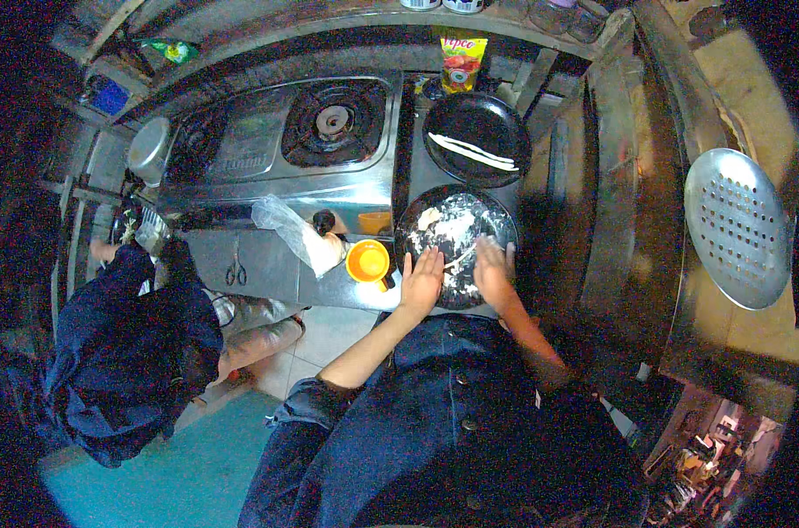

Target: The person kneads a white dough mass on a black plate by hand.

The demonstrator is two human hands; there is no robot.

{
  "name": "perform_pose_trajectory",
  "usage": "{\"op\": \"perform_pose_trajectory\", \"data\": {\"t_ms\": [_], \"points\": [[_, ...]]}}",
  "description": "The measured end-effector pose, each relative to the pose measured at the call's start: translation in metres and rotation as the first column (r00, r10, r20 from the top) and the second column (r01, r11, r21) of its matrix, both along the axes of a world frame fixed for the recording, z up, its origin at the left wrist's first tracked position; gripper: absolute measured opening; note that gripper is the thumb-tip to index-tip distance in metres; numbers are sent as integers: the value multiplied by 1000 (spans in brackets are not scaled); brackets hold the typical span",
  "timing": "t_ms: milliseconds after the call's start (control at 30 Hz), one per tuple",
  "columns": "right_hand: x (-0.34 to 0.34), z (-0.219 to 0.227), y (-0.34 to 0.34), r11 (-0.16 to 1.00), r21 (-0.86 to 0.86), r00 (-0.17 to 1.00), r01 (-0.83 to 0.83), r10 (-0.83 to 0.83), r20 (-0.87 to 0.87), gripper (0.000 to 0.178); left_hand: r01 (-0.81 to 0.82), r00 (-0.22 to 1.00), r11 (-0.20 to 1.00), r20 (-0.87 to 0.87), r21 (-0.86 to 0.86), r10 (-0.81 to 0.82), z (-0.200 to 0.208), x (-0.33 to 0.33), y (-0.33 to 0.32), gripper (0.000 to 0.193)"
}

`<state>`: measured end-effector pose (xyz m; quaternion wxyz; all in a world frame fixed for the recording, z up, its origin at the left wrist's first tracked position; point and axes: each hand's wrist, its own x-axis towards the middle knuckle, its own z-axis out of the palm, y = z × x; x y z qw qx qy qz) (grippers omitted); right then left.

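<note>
A round black plate (411, 231) dusted with white flour lies in front of me. On it, a thin rope of pale dough (460, 259) runs between my hands, and a small dough lump (429, 218) sits near the far left rim. My left hand (423, 280) rests flat at the plate's left side, fingers stretched, touching the rope's left end. At the other end is my right hand (494, 267), its fingers extended and slightly blurred. Just beyond, a second black plate (478, 114) carries long white dough strips (471, 151).
Left of the floured plate stand an orange mug (368, 261) and a clear plastic bag (298, 231) of white powder. Scissors (235, 267) lie farther left. A gas stove (333, 123) and yellow pouch (463, 66) are behind. A perforated skimmer (739, 229) hangs right. Another person (126, 343) works left.
</note>
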<state>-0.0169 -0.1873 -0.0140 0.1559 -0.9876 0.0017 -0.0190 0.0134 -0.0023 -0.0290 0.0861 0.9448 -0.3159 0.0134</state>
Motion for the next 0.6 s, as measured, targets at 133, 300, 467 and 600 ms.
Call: {"op": "perform_pose_trajectory", "data": {"t_ms": [133,300,467,600], "points": [[11,-22,-14,973,-8,964,229,-225,142,33,14,999,975,42,-224,-5,16,22,-4,26],[16,-16,-17,982,-22,964,187,-179,199,11,10,997,977,72,-215,6,26,43,3,23],[13,-9,-22,987,-3,970,161,-158,183,12,6,988,1000,-156,-27,-10,44,47,6,35],[17,-13,-20,995,36,966,96,-102,236,18,105,991,967,-58,-233,-121,39,45,-19,29]]}}
